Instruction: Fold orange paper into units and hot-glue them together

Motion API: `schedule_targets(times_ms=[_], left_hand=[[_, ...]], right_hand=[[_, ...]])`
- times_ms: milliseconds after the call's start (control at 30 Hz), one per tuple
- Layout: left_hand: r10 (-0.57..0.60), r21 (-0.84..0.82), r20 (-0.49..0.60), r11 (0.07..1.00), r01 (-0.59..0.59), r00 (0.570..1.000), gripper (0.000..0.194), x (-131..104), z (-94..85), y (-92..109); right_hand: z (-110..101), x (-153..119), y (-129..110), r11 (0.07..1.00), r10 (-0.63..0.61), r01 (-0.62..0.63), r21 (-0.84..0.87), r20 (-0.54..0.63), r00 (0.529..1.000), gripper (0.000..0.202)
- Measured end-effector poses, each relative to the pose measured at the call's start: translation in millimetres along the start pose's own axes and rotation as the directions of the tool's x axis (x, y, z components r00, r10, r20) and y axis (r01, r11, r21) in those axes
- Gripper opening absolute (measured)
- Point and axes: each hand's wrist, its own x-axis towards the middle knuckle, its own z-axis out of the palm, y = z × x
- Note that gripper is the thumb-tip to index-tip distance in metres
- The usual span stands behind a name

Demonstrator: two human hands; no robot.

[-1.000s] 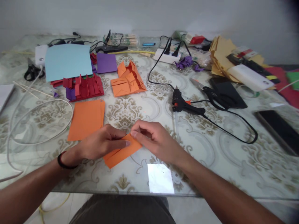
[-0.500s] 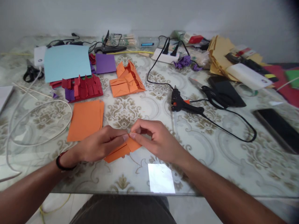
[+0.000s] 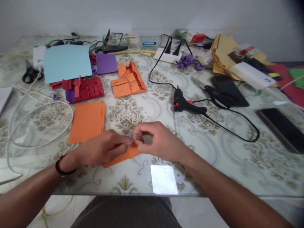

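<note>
Near the table's front edge, a folded orange paper [image 3: 120, 158] is pinched between my two hands. My left hand [image 3: 105, 148] closes on its upper left part and covers much of it. The fingertips of my right hand [image 3: 158, 141] grip its upper right corner, close beside the left fingertips. Behind my left hand lies a stack of flat orange sheets [image 3: 87, 122]. Farther back sits a folded orange paper piece [image 3: 129, 83], with a red folded paper piece [image 3: 89, 88] to its left.
A black glue gun [image 3: 187, 104] with its cable lies right of centre, beside black-handled scissors [image 3: 216, 96]. Phones [image 3: 282, 128] rest at the right. A light blue sheet [image 3: 67, 63] and purple paper [image 3: 106, 63] are at the back left. A white cable [image 3: 72, 115] loops at the left.
The pinched orange paper has shifted slightly left and down, and less of it shows. My right fingertips have curled more tightly at its corner.
</note>
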Motion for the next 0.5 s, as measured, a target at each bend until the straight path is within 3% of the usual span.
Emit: schedule_targets(times_ms=[167, 400, 500], left_hand=[[-0.08, -0.05, 0.01, 0.995, 0.081, 0.997, 0.037, -2.8, -8.4, 0.2], [-0.163, -0.129, -0.18, 0.982, 0.141, 0.97, 0.041, -1.5, -7.4, 2.0], [-0.173, -0.205, -0.248, 0.971, 0.123, 0.953, 0.031, 1.5, -6.0, 0.0]], right_hand=[[-14.8, 0.6, 1.0, 0.999, 0.03, -0.029, 0.031, -0.041, 0.999, 0.012], [-5.9, 2.4, 0.0, 0.979, 0.032, -0.007, 0.205, -0.121, 0.992, 0.006], [-0.6, 1.9, 1.9, 0.979, 0.052, -0.027, 0.2, -0.12, 0.991, 0.009]])
